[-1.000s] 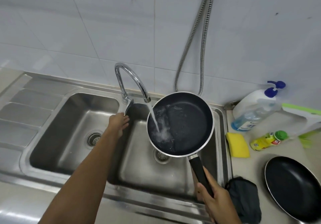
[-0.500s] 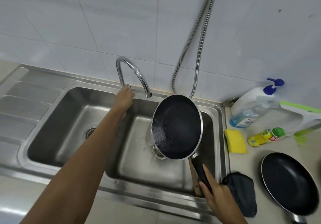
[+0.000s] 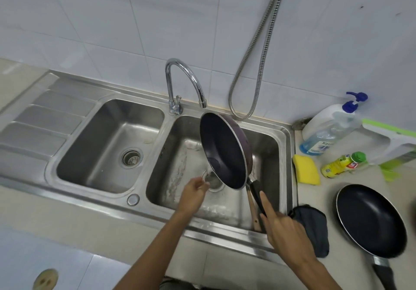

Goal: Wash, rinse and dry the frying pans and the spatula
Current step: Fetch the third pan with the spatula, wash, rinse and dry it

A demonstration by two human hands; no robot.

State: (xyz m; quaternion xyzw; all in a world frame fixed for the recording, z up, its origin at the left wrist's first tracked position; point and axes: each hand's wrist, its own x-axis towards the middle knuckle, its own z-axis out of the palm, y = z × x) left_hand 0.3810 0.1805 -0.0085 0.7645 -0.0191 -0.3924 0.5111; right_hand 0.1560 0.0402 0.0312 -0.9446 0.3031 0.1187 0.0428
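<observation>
The black handle (image 3: 256,196) is gripped by the right hand (image 3: 286,229), with the forefinger laid straight along it. Just ahead of that hand the frying pan (image 3: 225,152) is held tipped steeply on edge. Its dark inside is turned leftward and its low rim is poised over the drain (image 3: 213,181) of the basin (image 3: 270,145).

The left hand (image 3: 193,188) is held just left of that rim with fingers loosely curled, and nothing is seen in it.

The rinse water is judged to be draining off. The pan is best kept tilted over the drain until the drips stop, and the wet handle should be held firmly against slipping.

The spatula (image 3: 252,208) is propped in the basin just beside the right hand. A dark cloth (image 3: 313,226) lies just right of that hand on the worktop (image 3: 326,188), within easy reach for drying. The second frying pan (image 3: 371,220) rests further right.
</observation>
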